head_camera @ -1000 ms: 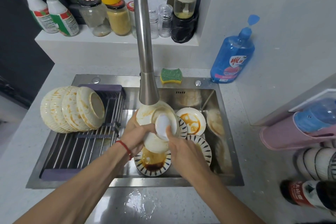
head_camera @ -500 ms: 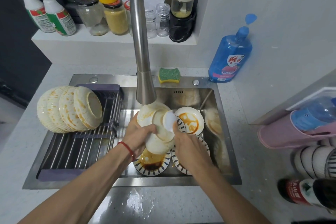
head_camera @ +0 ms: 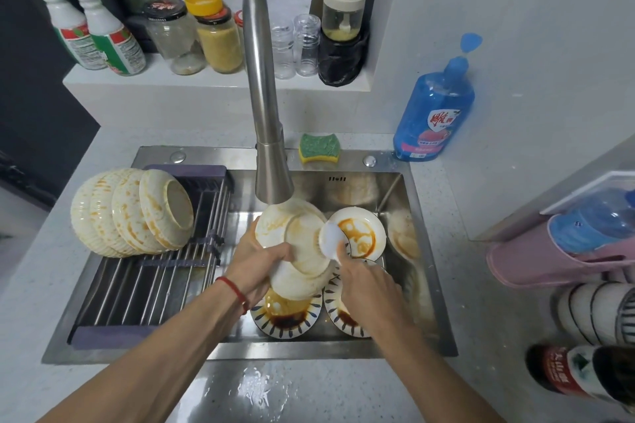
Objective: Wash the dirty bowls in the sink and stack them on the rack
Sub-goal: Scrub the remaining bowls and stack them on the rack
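Held bowl: a cream bowl (head_camera: 302, 251), streaked with orange sauce, is hanging tilted over the sink (head_camera: 422, 251), just under the spout of the faucet (head_camera: 266, 120), its underside facing the camera.
Left hand: the left hand (head_camera: 259, 259) is gripping the bowl at its left rim, thumb curling across the outer wall and fingers wrapping behind; a red string (head_camera: 235, 292) is circling the wrist.
Right hand: the right hand (head_camera: 366, 288) is pinching a white scrubbing pad (head_camera: 331, 239) and pressing it against the right edge of the held bowl.
Dirty dishes in sink: a white bowl with orange smears (head_camera: 359, 233) is sitting just right of the held bowl; two striped-rim dishes, one (head_camera: 285, 318) with dark sauce below the held bowl and another (head_camera: 343, 312) partly hidden under the right hand, are lying at the front of the basin.
Rack: a bar rack (head_camera: 151, 282) is spanning the left part of the sink, and a row of stained cream bowls (head_camera: 134, 211) is leaning on its far left end, resting on their sides.
Surroundings: a green and yellow sponge (head_camera: 319, 147) is lying on the sink's back ledge, a blue soap bottle (head_camera: 434, 110) is standing at the right rear corner, and jars and bottles are lining the shelf (head_camera: 213, 82) behind.
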Tool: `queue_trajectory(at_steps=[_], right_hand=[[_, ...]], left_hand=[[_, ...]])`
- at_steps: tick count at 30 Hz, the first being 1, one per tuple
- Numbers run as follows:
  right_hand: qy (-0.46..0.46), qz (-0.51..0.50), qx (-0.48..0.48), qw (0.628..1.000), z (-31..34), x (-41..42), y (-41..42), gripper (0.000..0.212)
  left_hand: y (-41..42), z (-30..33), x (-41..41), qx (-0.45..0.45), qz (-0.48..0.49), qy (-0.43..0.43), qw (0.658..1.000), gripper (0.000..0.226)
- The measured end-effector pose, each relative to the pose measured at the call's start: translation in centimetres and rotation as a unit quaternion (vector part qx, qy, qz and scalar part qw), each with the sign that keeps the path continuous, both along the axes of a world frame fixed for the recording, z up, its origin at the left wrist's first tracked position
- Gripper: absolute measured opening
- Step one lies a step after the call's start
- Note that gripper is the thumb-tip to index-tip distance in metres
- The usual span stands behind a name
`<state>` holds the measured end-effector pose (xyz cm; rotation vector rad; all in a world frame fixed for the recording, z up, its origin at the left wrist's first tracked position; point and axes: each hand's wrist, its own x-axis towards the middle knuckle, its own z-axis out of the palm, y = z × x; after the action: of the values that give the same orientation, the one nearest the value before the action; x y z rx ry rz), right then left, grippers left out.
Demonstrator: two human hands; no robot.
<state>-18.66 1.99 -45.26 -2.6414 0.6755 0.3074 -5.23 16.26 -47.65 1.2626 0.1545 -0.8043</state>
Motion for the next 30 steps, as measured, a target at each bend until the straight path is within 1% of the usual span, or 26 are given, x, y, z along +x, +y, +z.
queue_trajectory(at_steps=[2, 5, 6, 8, 10, 11, 14, 16, 17, 18, 19, 20, 21, 22, 23, 24, 25, 27, 28, 29, 30], right_hand=[[-0.023, -0.014, -0.001, 1.0, -0.1, 1.2, 0.1, 0.068], [-0.056, 0.037, 0.056, 0.996, 0.2, 0.3, 2.2, 0.068], [-0.045, 0.053, 0.059, 0.996, 0.2, -0.6, 2.1, 0.068], [-0.025, 0.047, 0.028, 0.998, -0.4, -0.9, 0.4, 0.07], [-0.03, 0.027, -0.003, 0.999, -0.6, -0.1, 0.1, 0.071], [-0.042, 0.026, 0.009, 0.999, -0.5, 0.2, 0.8, 0.072], [-0.063, 0.033, 0.097, 0.993, -0.3, -1.4, 2.9, 0.065], [-0.035, 0.005, 0.079, 0.996, -1.0, -2.4, 1.8, 0.061], [-0.028, -0.021, 0.059, 0.998, -1.2, -2.1, 0.7, 0.057], [-0.04, -0.065, 0.067, 0.995, -1.6, -1.6, -0.5, 0.052], [-0.072, -0.113, 0.104, 0.986, -1.7, -1.1, -1.2, 0.049], [-0.107, -0.16, 0.162, 0.968, -1.9, -0.5, -1.8, 0.049], [-0.137, -0.184, 0.212, 0.95, -1.9, 0.2, -2.3, 0.053], [-0.158, -0.186, 0.247, 0.938, -2.2, 0.8, -2.8, 0.063], [-0.165, -0.186, 0.278, 0.928, -2.3, 1.3, -3.3, 0.074], [-0.164, -0.2, 0.311, 0.915, -2.2, 1.5, -3.6, 0.08], [-0.168, -0.224, 0.355, 0.892, -1.9, 1.5, -3.7, 0.077], [-0.185, -0.281, 0.452, 0.827, -1.7, 1.3, -3.9, 0.055], [-0.189, -0.3, 0.484, 0.8, -1.8, 1.0, -3.9, 0.046], [-0.193, -0.316, 0.504, 0.78, -2.1, 0.8, -3.8, 0.045], [-0.198, -0.334, 0.52, 0.761, -2.4, 0.7, -3.5, 0.048]], left_hand=[[-0.3, 0.1, 0.2, 0.008, -0.007, -0.017, 1.0, 0.077], [-0.2, 0.6, 0.9, 0.011, -0.002, -0.024, 1.0, 0.07], [0.0, 0.8, 1.1, 0.018, -0.007, -0.031, 0.999, 0.067], [0.1, 1.0, 1.2, 0.024, -0.019, -0.037, 0.999, 0.067], [-0.1, 0.6, 1.0, 0.026, -0.028, -0.037, 0.999, 0.076], [-0.2, 0.4, 1.1, 0.026, -0.027, -0.038, 0.999, 0.078], [0.0, 0.6, 1.7, 0.039, -0.026, -0.049, 0.998, 0.073], [0.3, 0.5, 1.9, 0.054, -0.046, -0.051, 0.996, 0.076], [0.2, 0.4, 1.9, 0.071, -0.065, -0.059, 0.994, 0.076], [0.1, 0.4, 1.8, 0.094, -0.093, -0.076, 0.988, 0.074], [-0.2, 0.5, 1.7, 0.117, -0.127, -0.105, 0.979, 0.072], [-0.5, 0.7, 1.6, 0.138, -0.164, -0.139, 0.967, 0.071], [-0.9, 0.9, 1.6, 0.151, -0.204, -0.17, 0.952, 0.07], [-1.2, 1.4, 1.5, 0.153, -0.24, -0.194, 0.939, 0.067], [-1.6, 2.0, 1.5, 0.149, -0.267, -0.21, 0.929, 0.061], [-1.9, 2.5, 1.6, 0.147, -0.283, -0.22, 0.922, 0.055], [-2.1, 3.2, 1.8, 0.145, -0.289, -0.228, 0.919, 0.05], [-1.9, 4.2, 1.9, 0.137, -0.26, -0.226, 0.929, 0.047], [-1.7, 4.5, 1.7, 0.127, -0.234, -0.21, 0.941, 0.052], [-1.4, 4.4, 1.2, 0.112, -0.209, -0.181, 0.955, 0.059], [-1.1, 4.0, 0.3, 0.097, -0.182, -0.147, 0.967, 0.068]])
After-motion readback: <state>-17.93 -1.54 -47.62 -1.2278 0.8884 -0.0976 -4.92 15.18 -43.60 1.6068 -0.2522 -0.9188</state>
